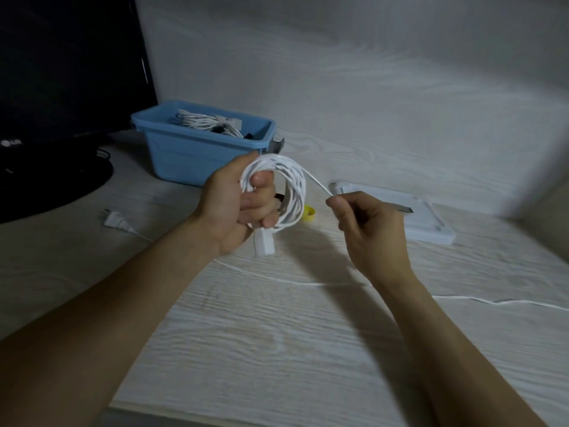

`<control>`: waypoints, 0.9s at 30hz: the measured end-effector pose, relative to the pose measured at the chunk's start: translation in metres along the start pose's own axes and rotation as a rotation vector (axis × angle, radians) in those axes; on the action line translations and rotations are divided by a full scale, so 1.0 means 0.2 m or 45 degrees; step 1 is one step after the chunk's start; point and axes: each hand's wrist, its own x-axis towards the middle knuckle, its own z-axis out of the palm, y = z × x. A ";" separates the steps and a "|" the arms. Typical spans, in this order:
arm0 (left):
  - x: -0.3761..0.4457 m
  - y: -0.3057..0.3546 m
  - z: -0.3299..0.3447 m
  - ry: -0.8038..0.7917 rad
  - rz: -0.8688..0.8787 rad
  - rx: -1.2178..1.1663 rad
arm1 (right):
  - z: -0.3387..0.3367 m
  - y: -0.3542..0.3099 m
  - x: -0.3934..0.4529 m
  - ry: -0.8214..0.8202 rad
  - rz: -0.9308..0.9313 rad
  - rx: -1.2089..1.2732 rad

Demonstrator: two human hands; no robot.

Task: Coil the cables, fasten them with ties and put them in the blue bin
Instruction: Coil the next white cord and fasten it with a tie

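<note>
At far left, a dark monitor (61, 87) stands on the pale wood-grain table (277, 334), with a white plug (115, 221) lying flat just before its base. Behind centre-left, the blue bin (197, 149) already contains bundled white cables (206, 121). Left hand (234, 204): raised above the table, fingers curled through a white cable coil (286, 192), gripping it; a white connector block (264, 246) hangs below the palm. Small yellow tie (308, 213): on the table just behind the coil. Right hand (369, 229): thumb and forefinger pinch the free strand leaving the coil; the slack trails across the table to the right edge. Far right: a flat white lid (431, 223) lies on the table
</note>
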 end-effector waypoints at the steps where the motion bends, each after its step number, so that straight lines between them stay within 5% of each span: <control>1: 0.00 0.01 0.00 0.046 0.013 -0.084 | 0.00 0.01 0.00 -0.031 0.003 -0.014; 5: 0.02 0.01 0.00 0.240 0.068 -0.372 | 0.03 0.03 -0.01 -0.220 -0.011 -0.072; 11: 0.03 0.03 0.02 0.264 0.233 -0.530 | 0.07 0.06 -0.04 -0.427 0.041 -0.113; 16: 0.04 -0.02 0.03 0.358 0.367 -0.098 | 0.11 0.01 -0.08 -0.471 0.097 0.077; 20: 0.05 -0.09 0.00 0.349 0.574 0.673 | 0.13 -0.05 -0.08 -0.396 -0.034 0.112; 27: 0.03 -0.18 -0.03 0.212 0.498 1.394 | 0.11 -0.05 -0.08 -0.119 -0.109 0.279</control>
